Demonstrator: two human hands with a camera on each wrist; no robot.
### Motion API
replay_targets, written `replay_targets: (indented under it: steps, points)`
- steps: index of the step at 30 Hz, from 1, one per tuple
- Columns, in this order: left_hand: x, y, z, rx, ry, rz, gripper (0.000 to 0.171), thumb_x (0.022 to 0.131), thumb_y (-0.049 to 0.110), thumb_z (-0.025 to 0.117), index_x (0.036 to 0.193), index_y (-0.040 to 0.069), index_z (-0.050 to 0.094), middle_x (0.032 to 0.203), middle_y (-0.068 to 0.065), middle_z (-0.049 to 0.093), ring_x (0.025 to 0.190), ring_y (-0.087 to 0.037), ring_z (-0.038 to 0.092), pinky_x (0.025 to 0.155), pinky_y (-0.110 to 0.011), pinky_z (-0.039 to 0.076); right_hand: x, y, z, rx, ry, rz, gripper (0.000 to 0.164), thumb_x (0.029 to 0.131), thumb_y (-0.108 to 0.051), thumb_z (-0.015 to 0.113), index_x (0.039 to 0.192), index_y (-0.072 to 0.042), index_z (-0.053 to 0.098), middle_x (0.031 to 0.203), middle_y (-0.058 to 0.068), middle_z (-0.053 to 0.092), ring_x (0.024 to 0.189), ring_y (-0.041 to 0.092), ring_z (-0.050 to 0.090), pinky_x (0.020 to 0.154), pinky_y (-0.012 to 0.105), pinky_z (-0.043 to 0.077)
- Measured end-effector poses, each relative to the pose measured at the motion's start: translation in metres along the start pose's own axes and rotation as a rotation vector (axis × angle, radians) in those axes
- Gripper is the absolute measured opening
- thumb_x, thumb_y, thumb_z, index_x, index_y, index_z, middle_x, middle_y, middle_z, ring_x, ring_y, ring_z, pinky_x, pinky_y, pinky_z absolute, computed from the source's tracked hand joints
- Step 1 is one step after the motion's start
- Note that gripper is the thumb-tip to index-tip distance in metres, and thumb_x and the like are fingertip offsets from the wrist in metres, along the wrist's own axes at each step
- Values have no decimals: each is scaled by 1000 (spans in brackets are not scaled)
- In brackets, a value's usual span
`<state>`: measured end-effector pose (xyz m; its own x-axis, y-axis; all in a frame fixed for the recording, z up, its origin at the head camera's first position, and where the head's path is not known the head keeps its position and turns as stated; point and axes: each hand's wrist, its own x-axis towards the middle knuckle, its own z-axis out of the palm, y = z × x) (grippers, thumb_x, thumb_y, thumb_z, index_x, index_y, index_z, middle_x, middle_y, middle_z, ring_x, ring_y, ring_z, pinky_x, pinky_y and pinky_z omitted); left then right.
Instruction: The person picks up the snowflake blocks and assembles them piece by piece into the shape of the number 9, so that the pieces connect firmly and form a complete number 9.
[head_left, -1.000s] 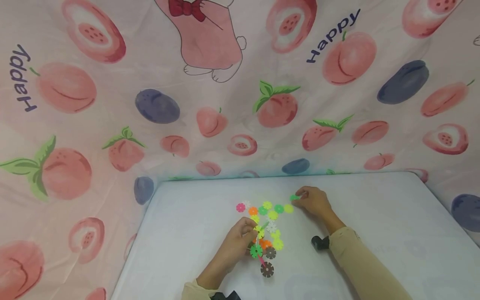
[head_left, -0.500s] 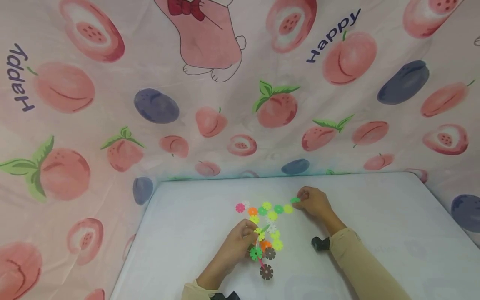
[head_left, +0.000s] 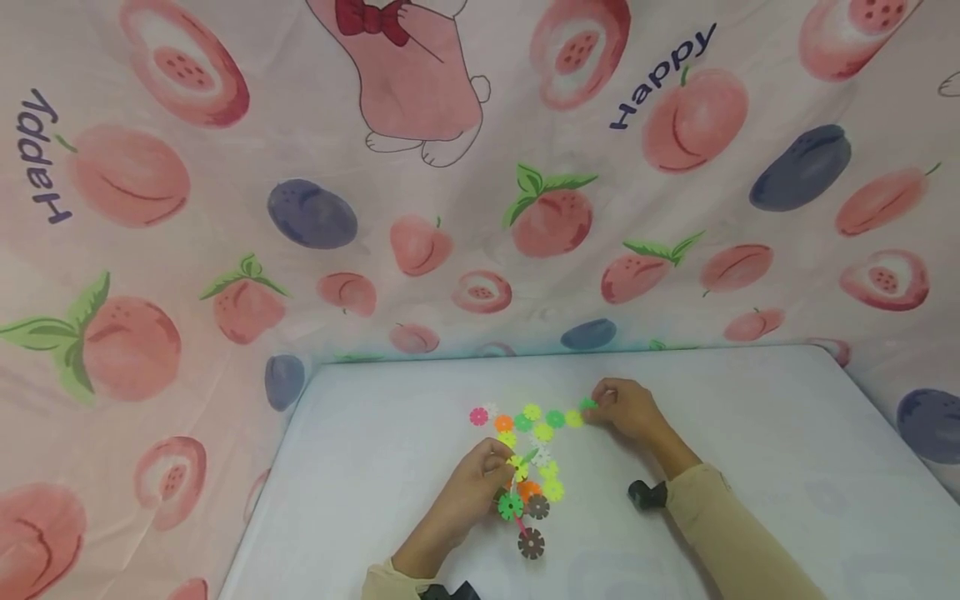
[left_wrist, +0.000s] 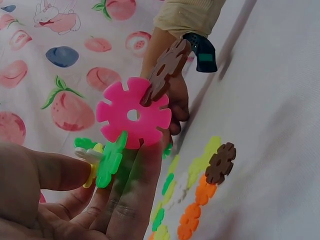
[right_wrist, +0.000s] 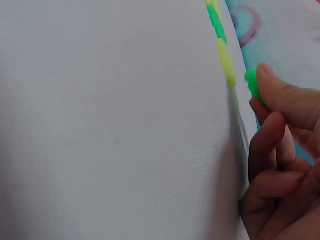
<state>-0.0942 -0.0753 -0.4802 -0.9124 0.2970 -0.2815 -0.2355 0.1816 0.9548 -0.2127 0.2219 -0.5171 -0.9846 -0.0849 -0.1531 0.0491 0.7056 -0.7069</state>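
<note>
My left hand (head_left: 477,482) pinches a linked cluster of notched plastic snowflake discs above the table. In the left wrist view the cluster shows a pink disc (left_wrist: 112,116), a brown disc (left_wrist: 167,70), a green disc (left_wrist: 111,161) and bits of yellow and white near the thumb. My right hand (head_left: 628,408) pinches a single green disc (right_wrist: 252,84) between thumb and finger, just beside a yellow disc (head_left: 573,418) lying on the table. Whether the two touch, I cannot tell.
Loose discs lie spread over the white table (head_left: 360,433): a pink one (head_left: 478,416) at the left, an orange one (head_left: 504,423), and several yellow, green and white ones. A printed fruit cloth (head_left: 420,292) hangs behind the table.
My right hand has lowered slightly with the green disc, bringing it closer to the yellow disc. The left hand and its cluster have stayed nearly still.
</note>
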Motion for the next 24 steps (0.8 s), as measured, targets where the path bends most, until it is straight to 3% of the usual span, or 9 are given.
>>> replay_targets:
  steps: [6,13,24]
  points:
    - [0,1,-1,7,-1,-3,21,103,25,57,115,9,54,97,-7,64,71,-17,54,63,-34,51,-9,0,1,35,-38,-26,25,89,-31,76,103,-11,73,88,2,72,84,19,61,76,34,50]
    - [-1,0,0,-3,-8,-17,23,103,29,58,112,8,56,92,-4,62,71,-16,57,63,-34,54,-24,-10,4,220,-163,17,21,91,-25,73,103,-8,69,78,6,68,75,21,59,69,32,50]
    - [1,-3,-1,-37,-56,-12,21,104,26,58,110,6,59,87,-1,57,68,-14,52,60,-31,54,-43,-35,2,327,-291,-47,29,93,-24,73,112,-2,71,77,10,65,71,21,56,64,33,49]
